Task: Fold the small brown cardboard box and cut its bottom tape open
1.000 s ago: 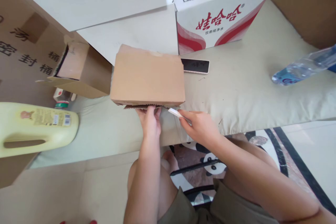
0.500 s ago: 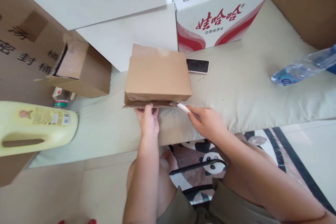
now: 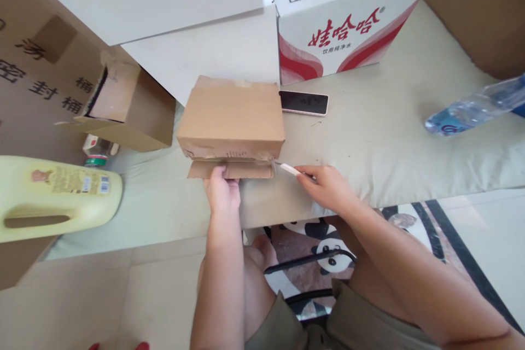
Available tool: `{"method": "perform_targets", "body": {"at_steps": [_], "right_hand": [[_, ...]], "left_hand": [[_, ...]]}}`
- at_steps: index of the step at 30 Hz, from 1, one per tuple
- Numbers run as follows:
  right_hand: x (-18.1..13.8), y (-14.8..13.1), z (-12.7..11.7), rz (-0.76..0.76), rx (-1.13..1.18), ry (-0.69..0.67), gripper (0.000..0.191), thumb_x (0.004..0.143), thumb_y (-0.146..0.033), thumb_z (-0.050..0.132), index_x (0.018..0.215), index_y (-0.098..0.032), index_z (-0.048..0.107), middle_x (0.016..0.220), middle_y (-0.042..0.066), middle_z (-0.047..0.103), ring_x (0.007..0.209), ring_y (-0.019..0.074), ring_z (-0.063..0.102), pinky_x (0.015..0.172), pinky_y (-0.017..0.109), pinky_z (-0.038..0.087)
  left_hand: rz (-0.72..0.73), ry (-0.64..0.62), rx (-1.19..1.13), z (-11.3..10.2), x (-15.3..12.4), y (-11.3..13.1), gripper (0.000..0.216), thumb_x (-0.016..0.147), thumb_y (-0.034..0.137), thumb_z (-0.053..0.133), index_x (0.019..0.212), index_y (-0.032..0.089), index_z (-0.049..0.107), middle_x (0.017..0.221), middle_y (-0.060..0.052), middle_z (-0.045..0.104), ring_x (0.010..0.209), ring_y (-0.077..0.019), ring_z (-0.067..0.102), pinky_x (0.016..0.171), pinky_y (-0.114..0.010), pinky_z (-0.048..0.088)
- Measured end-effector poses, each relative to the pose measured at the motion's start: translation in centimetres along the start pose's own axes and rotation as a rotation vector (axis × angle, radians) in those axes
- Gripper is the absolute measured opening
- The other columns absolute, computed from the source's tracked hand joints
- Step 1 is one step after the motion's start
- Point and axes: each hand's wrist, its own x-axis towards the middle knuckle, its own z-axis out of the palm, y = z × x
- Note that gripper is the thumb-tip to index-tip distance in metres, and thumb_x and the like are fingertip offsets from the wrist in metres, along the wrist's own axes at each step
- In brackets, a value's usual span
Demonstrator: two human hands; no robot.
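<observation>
A small brown cardboard box (image 3: 232, 118) lies on a pale cushion (image 3: 369, 136) in front of me. Its near flap (image 3: 229, 169) hangs open toward me. My left hand (image 3: 222, 192) grips that flap from below, fingers curled on its edge. My right hand (image 3: 328, 188) is closed on a small white cutter (image 3: 290, 169), whose tip points at the box's near right corner. A dark phone (image 3: 304, 103) lies just behind the box on the right.
A white carton with red print (image 3: 348, 16) stands at the back. An open brown box (image 3: 127, 109) and a yellow jug (image 3: 53, 197) are at the left. A plastic water bottle (image 3: 471, 106) lies at the right. Large cardboard sheets lean behind.
The box has shifted a little left and its near flap has folded down toward me in my left hand. My right hand with the cutter has drawn slightly away from the corner.
</observation>
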Motion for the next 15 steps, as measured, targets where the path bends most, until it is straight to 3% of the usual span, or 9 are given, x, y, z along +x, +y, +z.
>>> {"method": "perform_targets", "body": {"at_steps": [7,10,13,15], "right_hand": [[0.7,1.4,-0.6,0.049,-0.158,0.120,0.039,0.095,-0.034,0.050,0.122,-0.024,0.077,0.087,0.008,0.078,0.074,0.0241,0.066,0.066,0.033,0.044],[1.2,2.2,-0.6,0.067,-0.230,0.202,0.042,0.097,-0.032,0.047,0.127,-0.022,0.073,0.109,0.013,0.077,0.090,0.0308,0.069,0.075,0.039,0.048],[1.7,2.9,-0.1,-0.031,-0.215,0.279,0.044,0.095,-0.029,0.048,0.129,-0.015,0.071,0.122,0.018,0.072,0.108,0.0350,0.067,0.095,0.048,0.051],[2.0,3.1,0.2,-0.112,-0.146,0.317,0.043,0.093,-0.030,0.051,0.127,-0.013,0.072,0.123,0.019,0.072,0.114,0.0352,0.066,0.103,0.052,0.049]], "left_hand": [[-0.006,0.002,-0.034,-0.7,0.9,1.1,0.026,0.066,0.012,0.058,0.090,0.023,0.059,0.089,-0.001,0.067,0.088,-0.0156,0.067,0.069,-0.022,0.054],[-0.038,0.014,-0.045,-0.9,1.0,1.5,0.026,0.066,0.011,0.057,0.090,0.023,0.059,0.088,-0.001,0.067,0.083,-0.0145,0.066,0.066,-0.020,0.053],[-0.067,0.032,-0.051,-1.2,1.3,1.7,0.025,0.066,0.011,0.058,0.088,0.022,0.059,0.084,0.000,0.065,0.075,-0.0124,0.064,0.060,-0.018,0.050],[-0.068,-0.025,-0.013,-1.5,1.5,1.6,0.023,0.066,0.013,0.059,0.087,0.021,0.059,0.082,0.000,0.065,0.071,-0.0120,0.063,0.057,-0.018,0.049]]}}
